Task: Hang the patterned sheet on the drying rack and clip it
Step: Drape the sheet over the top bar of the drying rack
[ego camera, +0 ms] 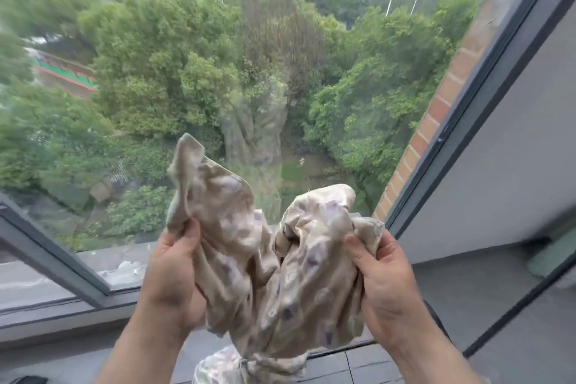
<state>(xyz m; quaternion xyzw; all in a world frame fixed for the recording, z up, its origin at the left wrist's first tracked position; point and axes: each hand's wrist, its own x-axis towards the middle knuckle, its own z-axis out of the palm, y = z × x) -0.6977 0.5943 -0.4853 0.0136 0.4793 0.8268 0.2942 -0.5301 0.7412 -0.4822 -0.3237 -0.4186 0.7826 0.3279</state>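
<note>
The patterned sheet (249,252) is beige with pale and purplish spots, and it is bunched up between both hands in front of a window. My left hand (170,277) grips its left side, where a fold sticks upward. My right hand (383,283) grips its right side. The rest of the sheet hangs down in a twisted bundle past the bottom of the head view. No drying rack or clip is in view.
A large window pane (218,71) fills the view, with treetops far below. A dark window frame (56,259) runs along the lower left and another frame bar (473,103) slants up on the right beside a grey wall (514,165). A tiled sill (367,362) lies below.
</note>
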